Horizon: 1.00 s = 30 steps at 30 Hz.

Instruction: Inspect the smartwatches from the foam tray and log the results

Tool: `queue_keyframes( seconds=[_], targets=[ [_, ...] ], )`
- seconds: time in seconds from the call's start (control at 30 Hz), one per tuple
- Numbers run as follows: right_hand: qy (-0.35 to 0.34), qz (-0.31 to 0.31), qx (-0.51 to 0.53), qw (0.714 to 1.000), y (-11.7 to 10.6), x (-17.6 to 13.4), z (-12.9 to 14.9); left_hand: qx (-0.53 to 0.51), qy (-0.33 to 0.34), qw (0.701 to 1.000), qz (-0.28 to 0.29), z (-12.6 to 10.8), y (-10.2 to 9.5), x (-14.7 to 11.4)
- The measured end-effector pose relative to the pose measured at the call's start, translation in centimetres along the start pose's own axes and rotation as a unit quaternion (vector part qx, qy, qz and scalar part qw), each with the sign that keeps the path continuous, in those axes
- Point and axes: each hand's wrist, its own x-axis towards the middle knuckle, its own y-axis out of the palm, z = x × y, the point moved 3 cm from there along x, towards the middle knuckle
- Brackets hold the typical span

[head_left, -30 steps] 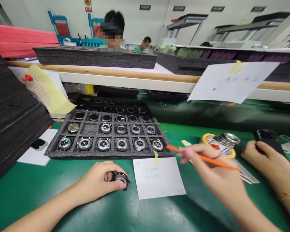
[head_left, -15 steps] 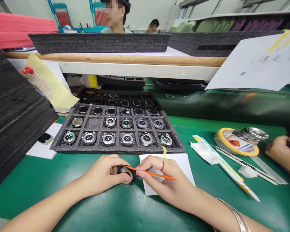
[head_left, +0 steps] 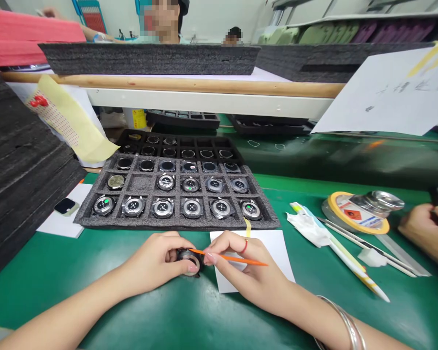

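A dark round watch case (head_left: 185, 256) is pinched between the thumb and fingers of my left hand (head_left: 164, 257), low over the green bench. My right hand (head_left: 246, 265) grips a thin orange plastic stick (head_left: 237, 260), its tip resting at the upper rim of the case. The fingertips of both hands almost meet at the watch. Beneath my right hand lies a white sheet of paper (head_left: 277, 253). Just beyond my hands, a grey foam tray (head_left: 140, 183) holds rows of watch cases, several showing silver backs.
A second black foam tray (head_left: 200, 142) sits behind. At right are a metal-topped solvent dispenser (head_left: 361, 211), a white pen-like tool (head_left: 365, 272), tweezers and tissue. Another person's hand (head_left: 423, 228) is at the far right. Foam stacks (head_left: 25, 180) rise at left; a shelf (head_left: 190, 99) spans the back.
The view has shifted slightly. Both hands keep their holds, and the orange stick's tip has moved a little left along the watch's rim. Behind the shelf, a person's arm now reaches left.
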Motion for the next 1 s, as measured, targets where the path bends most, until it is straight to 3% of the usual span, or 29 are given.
queue_keyframes(
  seconds=[0.7,1.0],
  targets=[
    [0.028,0.030,-0.002,0.999,-0.1,-0.3,-0.3,0.002,-0.010,1.000,0.009,0.2,0.1,0.2],
    [0.032,-0.011,-0.018,0.999,0.1,-1.8,-1.3,-0.003,-0.012,1.000,0.007,0.5,0.1,0.3]
  ],
)
